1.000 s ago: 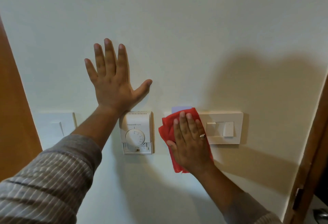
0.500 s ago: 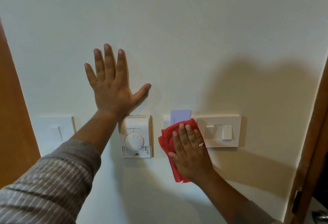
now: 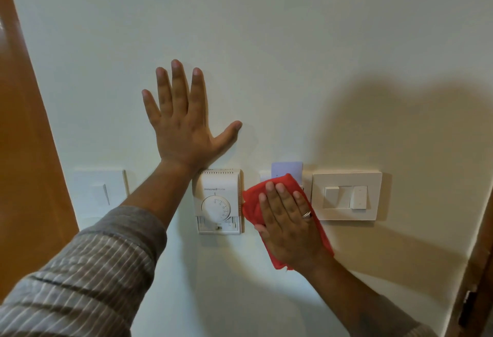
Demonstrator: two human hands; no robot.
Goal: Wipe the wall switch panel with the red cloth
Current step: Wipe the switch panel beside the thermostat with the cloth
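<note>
My right hand [image 3: 289, 224] lies flat on the red cloth [image 3: 253, 203] and presses it against the wall between the thermostat and the switch panel. The cloth covers most of a small key-card holder; a pale blue card [image 3: 286, 169] sticks out above it. The white switch panel [image 3: 346, 196] with its rocker switches is just right of the cloth and fully uncovered. My left hand [image 3: 184, 128] is spread flat on the bare wall above the thermostat, holding nothing.
A white Honeywell thermostat [image 3: 218, 202] with a round dial hangs left of the cloth. Another white switch plate [image 3: 100, 192] sits further left. A wooden door frame [image 3: 26, 136] runs down the left edge, and a wooden door edge [image 3: 477, 283] is at the right.
My right hand has slid the red cloth left off the switch panel's left end, uncovering the panel and the blue card. My left hand stays flat on the wall.
</note>
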